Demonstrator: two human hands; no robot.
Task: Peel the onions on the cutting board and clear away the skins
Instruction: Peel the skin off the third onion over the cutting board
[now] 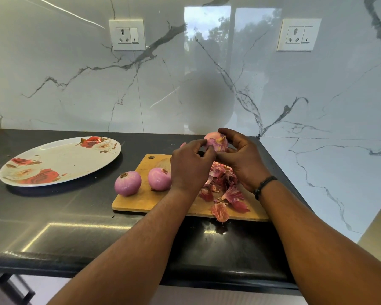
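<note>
Fingers of both hands curled, gripping onion.

The left hand covers the back right part of the cutting board and the right edge of the second peeled onion. Both hands hide the lower part of the onion held up, so how the fingertips meet it cannot be seen. A small pink bit peeks out just behind the left hand; what it is cannot be told. The right hand hides the back of the pile of skins. Both arms are cut off by the bottom edge. The tabletop runs off the left side.
</note>
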